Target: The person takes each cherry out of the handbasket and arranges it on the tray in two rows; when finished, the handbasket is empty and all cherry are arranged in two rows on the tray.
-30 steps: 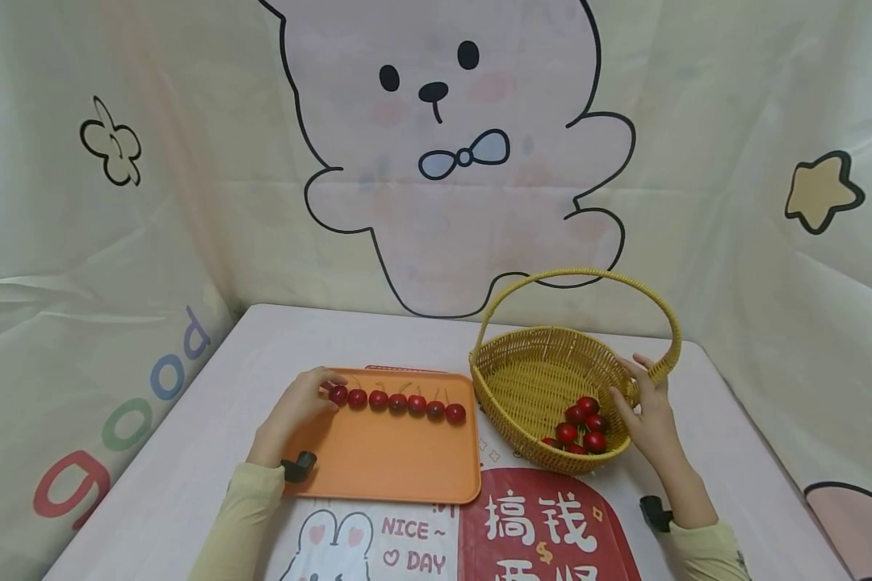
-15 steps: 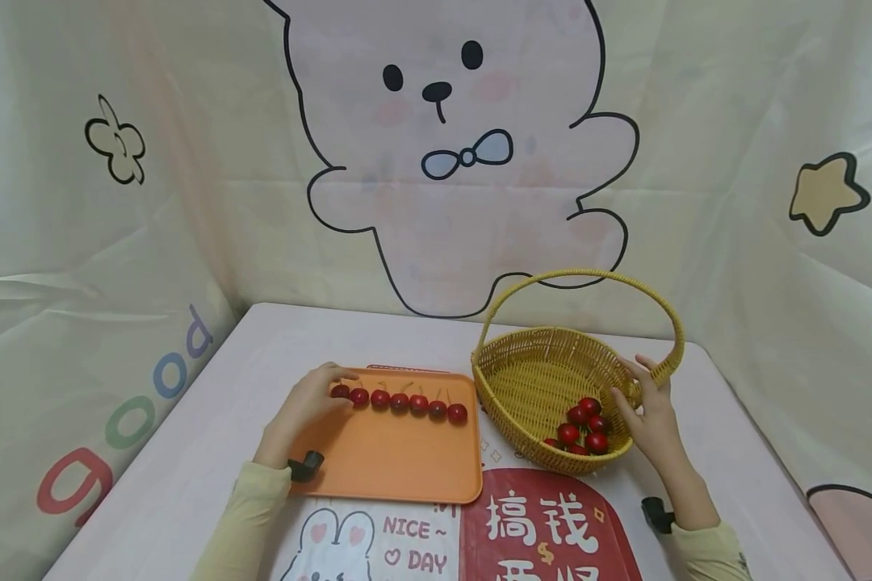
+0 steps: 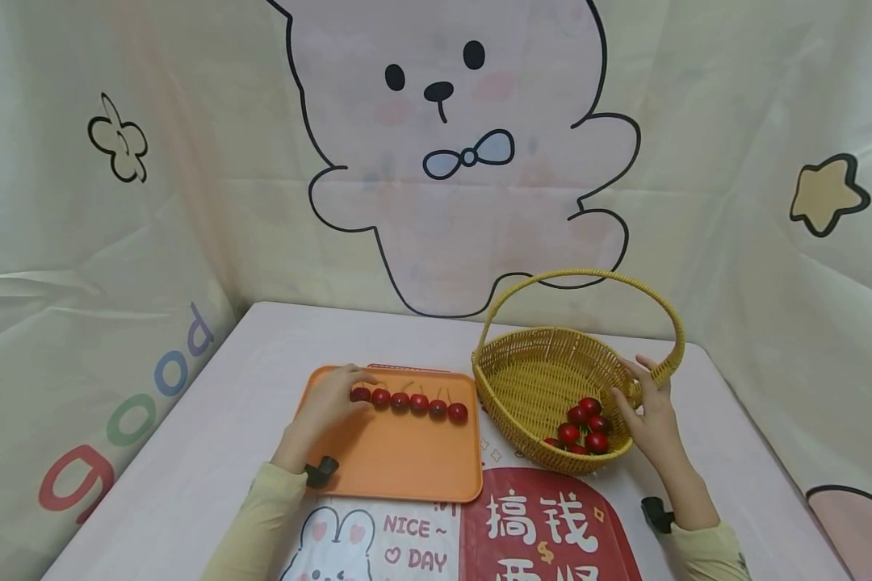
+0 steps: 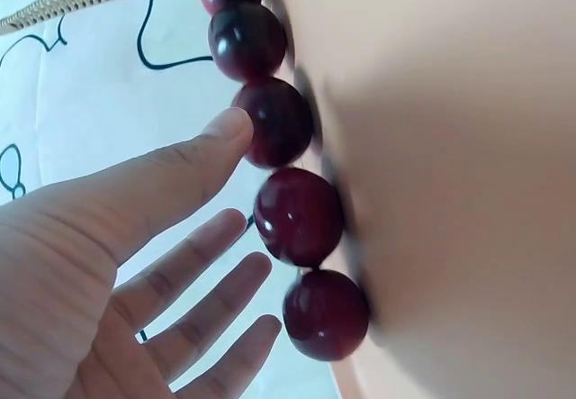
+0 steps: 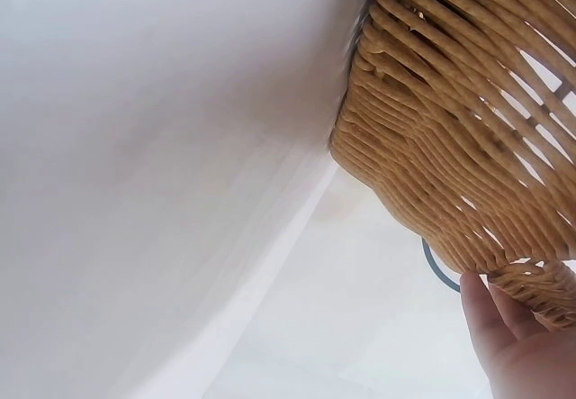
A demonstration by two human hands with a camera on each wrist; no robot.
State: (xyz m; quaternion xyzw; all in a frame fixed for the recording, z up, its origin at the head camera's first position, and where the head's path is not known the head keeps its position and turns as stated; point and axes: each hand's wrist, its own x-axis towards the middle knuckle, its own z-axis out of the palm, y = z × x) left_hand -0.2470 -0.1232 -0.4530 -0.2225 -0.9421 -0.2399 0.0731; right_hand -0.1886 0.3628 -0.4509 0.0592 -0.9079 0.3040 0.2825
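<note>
In the head view, a row of several red cherries (image 3: pixel 419 404) with stems lies across the upper part of an orange tray (image 3: pixel 407 464). My left hand (image 3: pixel 330 403) is over the left end of that row, partly covering it. The left wrist view has the thumb (image 4: pixel 229 129) against one dark red cherry (image 4: pixel 277 122), the other fingers loosely extended behind the row. On the right stands a yellow woven basket (image 3: pixel 519 387) holding several more cherries (image 3: pixel 568 434). My right hand (image 3: pixel 654 415) holds the basket's right rim beside the handle base, fingertips at the weave in the right wrist view.
The basket's tall arched handle (image 3: pixel 589 273) rises above its rim. A printed mat (image 3: pixel 421 549) lies under and in front of the tray on the white table (image 3: pixel 153 484). A patterned fabric backdrop (image 3: pixel 262 202) encloses the back and sides.
My left hand has moved right along the cherry row, from beside its left end to over it, now covering the leftmost cherries. The right hand and basket have stayed in place.
</note>
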